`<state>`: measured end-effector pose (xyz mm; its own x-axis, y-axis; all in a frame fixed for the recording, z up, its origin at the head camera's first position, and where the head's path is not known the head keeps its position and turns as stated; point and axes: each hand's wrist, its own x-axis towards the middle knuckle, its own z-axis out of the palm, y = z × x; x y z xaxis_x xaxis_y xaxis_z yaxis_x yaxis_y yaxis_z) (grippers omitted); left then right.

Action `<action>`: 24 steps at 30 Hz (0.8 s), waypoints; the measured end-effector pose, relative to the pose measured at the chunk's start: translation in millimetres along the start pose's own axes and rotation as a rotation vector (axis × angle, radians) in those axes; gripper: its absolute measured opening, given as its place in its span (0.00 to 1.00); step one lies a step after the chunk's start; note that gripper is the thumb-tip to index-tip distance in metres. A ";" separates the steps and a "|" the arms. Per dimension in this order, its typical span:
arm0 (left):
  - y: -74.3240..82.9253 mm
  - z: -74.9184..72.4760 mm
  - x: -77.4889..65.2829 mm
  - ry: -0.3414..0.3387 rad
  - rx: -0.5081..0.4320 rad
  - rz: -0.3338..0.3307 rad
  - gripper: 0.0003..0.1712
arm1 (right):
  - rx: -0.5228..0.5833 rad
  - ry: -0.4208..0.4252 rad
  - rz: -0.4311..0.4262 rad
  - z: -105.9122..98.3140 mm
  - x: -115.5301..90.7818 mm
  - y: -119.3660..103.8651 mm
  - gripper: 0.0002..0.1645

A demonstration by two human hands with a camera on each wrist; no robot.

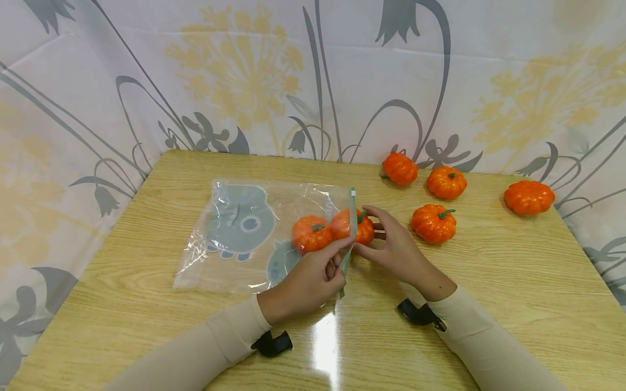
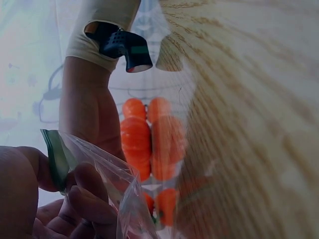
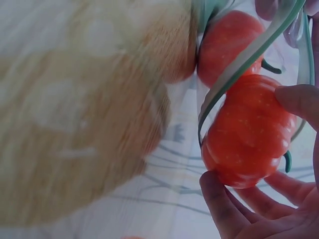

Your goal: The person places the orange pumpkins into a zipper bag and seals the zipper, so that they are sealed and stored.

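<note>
A clear plastic zip bag (image 1: pixel 239 217) printed with blue-green cartoon monsters lies flat on the table, its green-edged mouth to the right. One small orange toy pumpkin (image 1: pixel 309 234) is inside, close to the mouth. My left hand (image 1: pixel 305 279) pinches the near side of the green bag edge (image 2: pixel 56 162) between thumb and fingers. At the opening, my right hand (image 1: pixel 398 247) holds a second pumpkin (image 3: pixel 249 129) by its sides, thumb opposite fingertips. That pumpkin is partway through the mouth and sits right up against the first one. Its green stem shows in the right wrist view.
Right of the bag stand more orange pumpkins: one (image 1: pixel 433 224) just beyond my right hand, two behind it, including one (image 1: pixel 446 182) near the back edge, and another (image 1: pixel 529 197) at the far right. A flower-patterned cloth (image 1: pixel 342 81) hangs behind the wooden table (image 1: pixel 489 282).
</note>
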<state>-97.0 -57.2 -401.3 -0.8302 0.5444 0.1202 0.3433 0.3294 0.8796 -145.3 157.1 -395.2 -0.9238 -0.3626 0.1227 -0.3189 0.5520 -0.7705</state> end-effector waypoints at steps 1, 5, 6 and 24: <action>0.1 -0.1 -0.1 0.000 0.000 0.001 0.37 | 0.000 0.000 -0.001 0.3 -0.1 0.1 0.47; 0.8 -0.6 -0.4 -0.001 0.007 0.004 0.36 | -0.003 -0.001 -0.015 1.4 -1.1 -0.6 0.43; 1.0 -0.7 -0.5 -0.001 0.009 0.005 0.36 | -0.004 0.000 -0.020 1.5 -1.5 -1.0 0.42; 2.4 -2.6 -1.8 -0.020 0.006 0.020 0.38 | 0.022 -0.050 -0.026 4.5 -2.7 0.9 0.42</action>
<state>-95.8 -59.4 -398.1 -0.8144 0.5660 0.1282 0.3622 0.3231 0.8743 -142.2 155.2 -399.1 -0.9035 -0.4139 0.1117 -0.3373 0.5255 -0.7811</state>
